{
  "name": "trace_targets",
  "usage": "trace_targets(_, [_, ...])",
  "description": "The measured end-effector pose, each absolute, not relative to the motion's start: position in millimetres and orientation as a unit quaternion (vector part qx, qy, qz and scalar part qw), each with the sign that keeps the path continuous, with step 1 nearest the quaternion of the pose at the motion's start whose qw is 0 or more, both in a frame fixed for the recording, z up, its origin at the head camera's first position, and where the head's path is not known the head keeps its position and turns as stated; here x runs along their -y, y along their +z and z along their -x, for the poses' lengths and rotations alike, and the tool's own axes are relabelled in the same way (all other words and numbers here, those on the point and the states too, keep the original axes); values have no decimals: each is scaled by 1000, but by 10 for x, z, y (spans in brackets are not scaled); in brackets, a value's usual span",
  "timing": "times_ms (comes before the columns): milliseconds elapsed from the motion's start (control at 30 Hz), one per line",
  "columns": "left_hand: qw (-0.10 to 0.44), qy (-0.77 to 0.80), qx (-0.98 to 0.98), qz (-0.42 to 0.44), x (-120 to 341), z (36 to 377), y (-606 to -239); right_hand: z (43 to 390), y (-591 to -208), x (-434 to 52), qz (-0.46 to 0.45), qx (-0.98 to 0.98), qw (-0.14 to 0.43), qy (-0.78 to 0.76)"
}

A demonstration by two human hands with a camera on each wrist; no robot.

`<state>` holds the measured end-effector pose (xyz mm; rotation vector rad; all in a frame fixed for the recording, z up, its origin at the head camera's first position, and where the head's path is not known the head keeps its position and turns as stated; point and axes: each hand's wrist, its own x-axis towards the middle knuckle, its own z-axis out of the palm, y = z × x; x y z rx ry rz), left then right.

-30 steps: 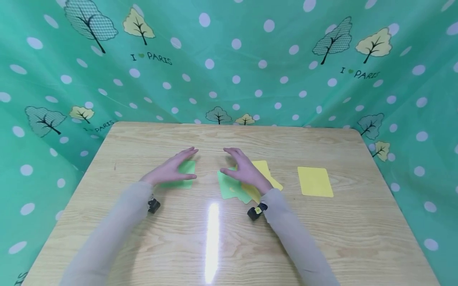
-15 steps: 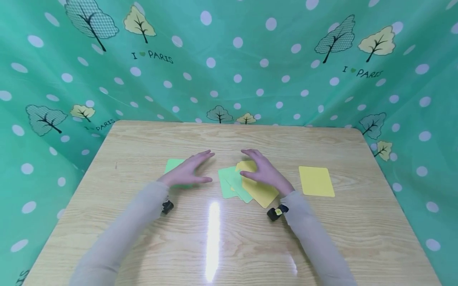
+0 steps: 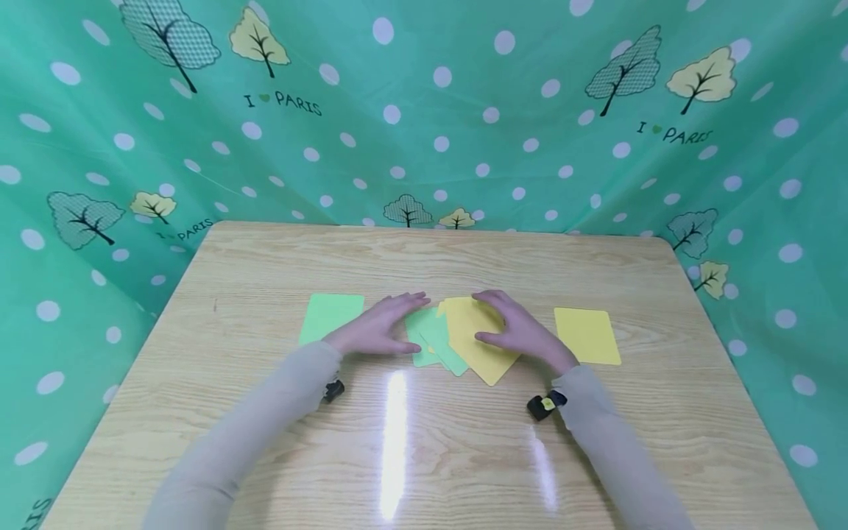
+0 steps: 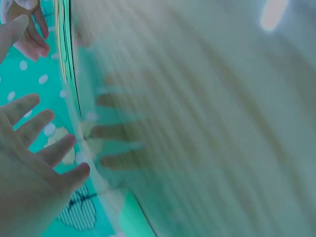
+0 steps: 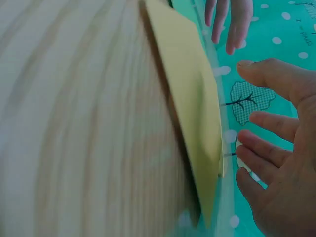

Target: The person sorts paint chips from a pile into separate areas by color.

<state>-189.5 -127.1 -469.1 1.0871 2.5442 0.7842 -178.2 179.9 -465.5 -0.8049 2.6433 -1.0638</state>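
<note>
Hands are laid flat, fingers straight: left hand (image 3: 377, 333) and right hand (image 3: 520, 330) flank the card pile (image 3: 464, 335). Nothing is gripped. Single green card (image 3: 329, 316) lies left of the pile, yellow card (image 3: 587, 335) right, on the bench (image 3: 424, 442).

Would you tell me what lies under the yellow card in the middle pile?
Green cards stick out from under the yellow card's left edge; whatever lies beneath its covered part is hidden.

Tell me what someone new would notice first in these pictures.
Two hands meet at the middle of the wooden table: the left hand and right hand flank a messy pile of green and yellow cards. A lone green card lies to the left of the pile, and a lone yellow card to the right. Behind hangs a teal backdrop with white dots and trees.
</note>
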Motion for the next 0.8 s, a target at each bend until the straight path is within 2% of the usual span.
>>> trace_targets(533, [119, 199, -893, -386, 770, 1669, -4710, 1722, -4706, -2221, 311, -891, 134, -303])
trace_targets(800, [143, 179, -889, -398, 615, 1594, -4690, 1736, -4695, -2320, 353, -886, 146, -264])
